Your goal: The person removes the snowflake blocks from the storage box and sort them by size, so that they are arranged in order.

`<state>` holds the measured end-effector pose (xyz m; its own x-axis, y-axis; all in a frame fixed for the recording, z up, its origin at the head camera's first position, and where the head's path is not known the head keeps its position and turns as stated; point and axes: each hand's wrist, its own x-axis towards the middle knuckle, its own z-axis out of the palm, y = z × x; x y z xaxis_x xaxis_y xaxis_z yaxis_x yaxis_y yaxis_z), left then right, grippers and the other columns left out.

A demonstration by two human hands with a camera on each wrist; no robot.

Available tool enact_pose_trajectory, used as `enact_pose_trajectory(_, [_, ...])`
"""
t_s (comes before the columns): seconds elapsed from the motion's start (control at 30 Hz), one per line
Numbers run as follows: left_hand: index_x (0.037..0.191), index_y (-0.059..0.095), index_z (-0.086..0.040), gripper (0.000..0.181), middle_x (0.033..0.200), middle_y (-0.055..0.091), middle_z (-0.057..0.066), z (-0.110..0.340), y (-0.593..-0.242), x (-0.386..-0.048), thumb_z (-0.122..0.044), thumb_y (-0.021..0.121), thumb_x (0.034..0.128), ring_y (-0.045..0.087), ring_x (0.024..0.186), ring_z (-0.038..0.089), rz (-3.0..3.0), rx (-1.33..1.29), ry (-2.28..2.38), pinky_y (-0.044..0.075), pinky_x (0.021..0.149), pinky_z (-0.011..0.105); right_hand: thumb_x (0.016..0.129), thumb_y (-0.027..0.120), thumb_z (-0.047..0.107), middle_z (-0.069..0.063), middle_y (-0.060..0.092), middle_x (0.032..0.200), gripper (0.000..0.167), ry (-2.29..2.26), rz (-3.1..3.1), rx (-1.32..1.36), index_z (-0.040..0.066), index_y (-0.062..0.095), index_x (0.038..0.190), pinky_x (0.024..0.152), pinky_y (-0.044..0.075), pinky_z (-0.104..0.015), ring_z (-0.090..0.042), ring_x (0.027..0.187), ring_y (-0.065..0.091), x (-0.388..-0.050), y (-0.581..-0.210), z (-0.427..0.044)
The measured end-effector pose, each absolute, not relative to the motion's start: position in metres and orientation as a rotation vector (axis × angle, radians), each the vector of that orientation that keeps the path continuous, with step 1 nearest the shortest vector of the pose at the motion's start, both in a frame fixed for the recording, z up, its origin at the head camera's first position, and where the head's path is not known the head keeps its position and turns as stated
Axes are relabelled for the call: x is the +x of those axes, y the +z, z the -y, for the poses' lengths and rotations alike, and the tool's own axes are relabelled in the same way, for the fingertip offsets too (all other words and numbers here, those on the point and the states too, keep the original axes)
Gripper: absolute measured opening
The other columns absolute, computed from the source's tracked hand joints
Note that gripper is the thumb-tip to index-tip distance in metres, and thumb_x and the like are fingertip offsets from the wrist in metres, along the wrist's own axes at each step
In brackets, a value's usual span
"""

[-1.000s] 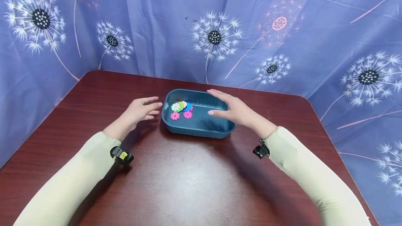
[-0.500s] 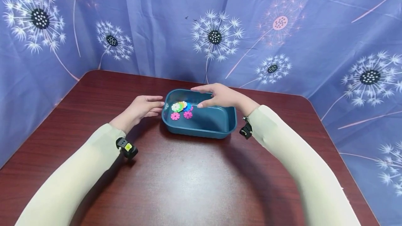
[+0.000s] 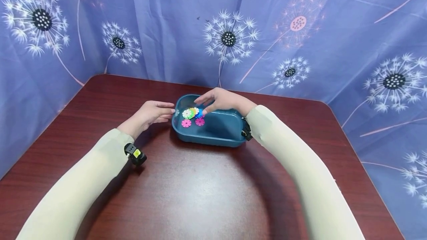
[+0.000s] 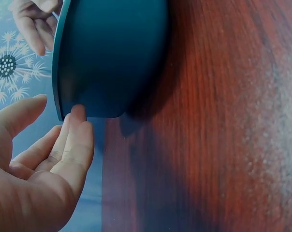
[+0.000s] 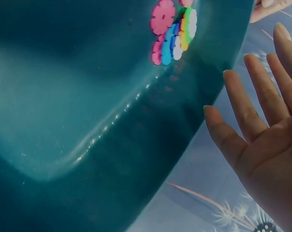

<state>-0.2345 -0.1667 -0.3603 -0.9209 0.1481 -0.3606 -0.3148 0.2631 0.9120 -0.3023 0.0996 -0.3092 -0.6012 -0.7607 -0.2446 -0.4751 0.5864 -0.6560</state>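
Observation:
A dark teal plastic basin [image 3: 210,139] stands on the table, with several colourful flower-shaped plastic discs at its left end. Two pink discs [image 3: 186,123] lie apart, while white, green, yellow and blue ones overlap in a small pile [image 5: 168,46]. At the basin's left end, my left hand [image 3: 149,115] has its fingertips against the outer wall [image 4: 112,53], its thumb clear of the rim. My right hand [image 3: 222,99] hovers over the basin just beside the pile, fingers spread, holding nothing; its fingertips partly cover the blue disc [image 3: 199,113].
The reddish-brown wooden table [image 3: 200,188] carries the basin near its back edge. Behind and at both sides hangs a blue-violet cloth [image 3: 173,29] printed with dandelions. A black strapped device sits on each wrist, the left one [image 3: 135,154] low over the table.
My right hand has moved left across the basin to the discs. My left hand has moved slightly right and come up against the basin's end. Basin and discs have stayed in place.

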Motion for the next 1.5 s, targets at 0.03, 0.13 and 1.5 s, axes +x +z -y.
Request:
enact_pose_trajectory(0.03, [0.15,0.048,0.001,0.053,0.148,0.055,0.027,0.166,-0.362,-0.235,-0.016,0.062,0.1019,0.069,0.081,-0.004,-2.168,-0.155,1.693,0.053,0.107,0.039,0.094,0.074,0.012,-0.018,0.06,0.146,0.052,-0.748,-2.303,-0.98,0.002,0.059,0.142,0.111,0.053,-0.045,-0.038,0.136,0.058,-0.304,-0.312,-0.098])
enact_pose_trajectory(0.13, [0.151,0.047,0.0,0.054,0.147,0.055,0.028,0.166,-0.364,-0.237,-0.017,0.063,0.1019,0.069,0.081,-0.003,-2.17,-0.15,1.684,0.053,0.108,0.041,0.094,0.074,0.012,-0.017,0.062,0.143,0.049,-0.747,-2.309,-0.977,0.002,0.062,0.139,0.11,0.055,-0.043,-0.036,0.135,0.059,-0.308,-0.319,-0.092])
enact_pose_trajectory(1.5, [0.147,0.05,0.005,0.05,0.094,0.072,-0.001,0.165,-0.367,-0.243,-0.008,0.062,0.1006,0.068,0.076,0.003,-2.059,-0.167,1.757,0.063,0.075,0.019,0.09,0.08,0.02,-0.012,0.063,0.142,0.035,-0.445,-2.395,-1.211,0.011,0.075,0.124,0.116,0.046,-0.042,-0.028,0.136,0.051,-0.317,-0.373,-0.046])
